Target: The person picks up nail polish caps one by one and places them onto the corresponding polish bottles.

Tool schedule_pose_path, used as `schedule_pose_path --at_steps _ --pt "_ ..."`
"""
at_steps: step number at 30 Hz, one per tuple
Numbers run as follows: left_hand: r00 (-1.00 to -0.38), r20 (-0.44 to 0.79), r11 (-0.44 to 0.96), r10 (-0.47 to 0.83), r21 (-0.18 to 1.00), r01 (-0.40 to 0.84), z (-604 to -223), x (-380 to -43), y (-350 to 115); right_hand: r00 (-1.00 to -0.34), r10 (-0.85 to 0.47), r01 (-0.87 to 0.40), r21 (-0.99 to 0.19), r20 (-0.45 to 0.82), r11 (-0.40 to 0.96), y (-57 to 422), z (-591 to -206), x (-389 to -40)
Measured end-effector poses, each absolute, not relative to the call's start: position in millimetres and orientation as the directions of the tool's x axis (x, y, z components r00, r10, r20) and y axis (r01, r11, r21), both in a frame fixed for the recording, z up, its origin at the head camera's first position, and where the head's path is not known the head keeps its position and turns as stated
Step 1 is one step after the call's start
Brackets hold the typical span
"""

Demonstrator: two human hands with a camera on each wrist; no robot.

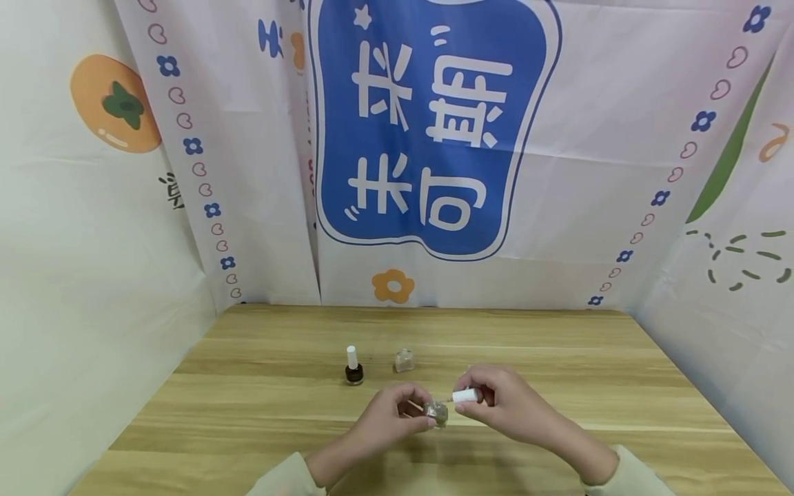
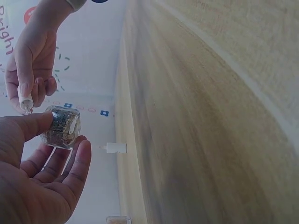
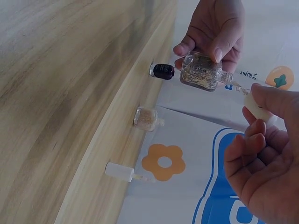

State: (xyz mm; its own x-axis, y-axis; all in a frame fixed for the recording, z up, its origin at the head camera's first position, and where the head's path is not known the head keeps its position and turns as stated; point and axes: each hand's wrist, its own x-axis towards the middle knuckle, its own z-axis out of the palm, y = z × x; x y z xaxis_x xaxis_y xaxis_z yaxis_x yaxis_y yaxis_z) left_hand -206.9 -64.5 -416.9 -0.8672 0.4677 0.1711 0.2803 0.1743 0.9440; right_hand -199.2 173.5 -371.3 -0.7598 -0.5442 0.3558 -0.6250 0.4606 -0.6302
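Left hand [image 1: 392, 415]: pinching a squarish clear-glass bottle [image 1: 437, 415] between thumb and fingers, holding it tilted above the grained wooden tabletop [image 1: 248, 427].
Right hand [image 1: 507, 405]: pinching a smooth white cylindrical cap [image 1: 465, 396], pointing its thin brush stem [image 3: 241, 88] at the squarish bottle's mouth.
Glitter [image 3: 198, 78]: showing as coarse gold and silver flecks inside the squarish bottle.
Glossy near-black bottle [image 1: 354, 374] with white lid [image 1: 352, 357]: standing beyond the squarish bottle, to its left.
Small clear-glass bottle [image 1: 404, 362]: standing uncapped beyond the squarish bottle, slightly left, containing something pale.
Loose white cap [image 3: 119, 171]: standing brush-up beyond the squarish bottle, to its right.
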Motion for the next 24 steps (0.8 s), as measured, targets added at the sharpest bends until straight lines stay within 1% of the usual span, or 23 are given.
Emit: schedule_pose_path --at_steps 14,18,24 --pt "-0.861 0.175 0.156 0.478 0.947 0.279 -417.6 -205.3 -63.9 -0.761 -0.546 -0.628 -0.614 0.352 0.479 171.3 -371.8 -198.4" --pt "-0.861 0.169 0.158 0.48 0.949 0.274 -417.7 -204.9 -63.7 -0.766 -0.542 -0.617 -0.635 0.346 0.466 171.2 -372.7 -198.6" --pt "-0.864 0.152 0.185 0.479 0.945 0.269 -417.1 -204.5 -62.7 -0.798 -0.526 -0.555 -0.7 0.294 0.449 171.3 -371.7 -198.7"
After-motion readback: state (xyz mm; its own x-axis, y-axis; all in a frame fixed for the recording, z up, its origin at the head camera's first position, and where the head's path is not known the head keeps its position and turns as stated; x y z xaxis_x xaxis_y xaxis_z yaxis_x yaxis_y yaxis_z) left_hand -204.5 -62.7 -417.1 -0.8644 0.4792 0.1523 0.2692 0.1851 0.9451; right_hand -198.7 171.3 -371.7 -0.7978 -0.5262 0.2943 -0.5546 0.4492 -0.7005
